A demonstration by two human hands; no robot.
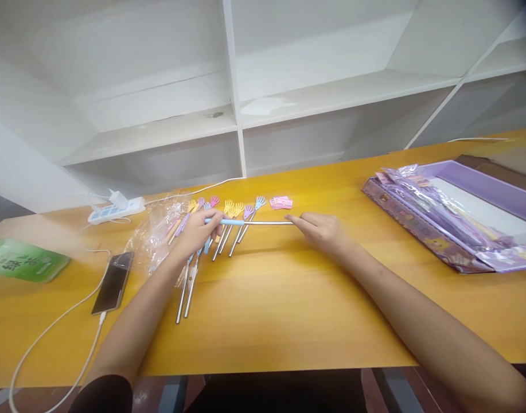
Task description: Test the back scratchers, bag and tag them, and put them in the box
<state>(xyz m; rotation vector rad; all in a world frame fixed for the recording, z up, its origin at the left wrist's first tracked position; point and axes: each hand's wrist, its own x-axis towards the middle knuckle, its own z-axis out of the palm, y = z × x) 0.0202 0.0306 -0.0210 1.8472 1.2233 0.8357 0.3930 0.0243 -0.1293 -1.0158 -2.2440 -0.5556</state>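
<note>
A rod with a blue handle and a thin silver shaft [267, 223] is held level above the table. My left hand [201, 229] is closed on its blue handle. At the silver shaft's right end, my right hand [316, 229] pinches the tip. Behind and below my left hand lie several small hand-shaped scratchers [233, 232] in yellow, purple, pink and blue, with silver shafts. Two more silver shafts [191, 289] point toward the table's front edge. Pink cards [281, 202] lie just behind the held rod.
Clear plastic wrappers [148, 235], a phone [112, 282] on a white cable, a power strip [116, 210] and a green bottle [26, 261] are at the left. A purple box [435, 229] with wrapped items stands at the right. White shelves [349, 94] rise behind the table.
</note>
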